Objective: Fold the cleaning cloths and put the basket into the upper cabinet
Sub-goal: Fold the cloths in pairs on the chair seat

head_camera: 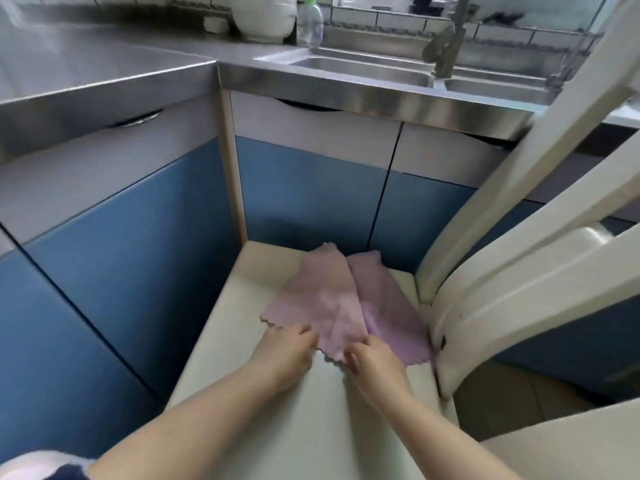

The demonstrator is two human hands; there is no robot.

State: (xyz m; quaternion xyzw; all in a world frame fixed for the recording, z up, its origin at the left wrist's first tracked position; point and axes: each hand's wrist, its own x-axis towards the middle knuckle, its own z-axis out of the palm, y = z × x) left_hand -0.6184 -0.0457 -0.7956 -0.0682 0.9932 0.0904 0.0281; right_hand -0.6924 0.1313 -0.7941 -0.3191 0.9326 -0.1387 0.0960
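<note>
A pink cleaning cloth (pixel 322 299) lies partly folded on a cream chair seat (pixel 242 341), and it overlaps a more purple cloth (pixel 391 306) spread to its right. My left hand (pixel 287 351) grips the pink cloth's near left edge. My right hand (pixel 374 365) pinches the same cloth's near corner between thumb and fingers. Both hands sit at the cloth's front edge, close together. No basket is in view.
The chair's cream backrest (pixel 519 271) rises on the right. Blue lower cabinet doors (pixel 304 195) stand behind the seat under a steel counter (pixel 104 64). A double sink (pixel 363 71), a white bowl (pixel 265 15) and a clear bottle (pixel 310 20) sit at the back.
</note>
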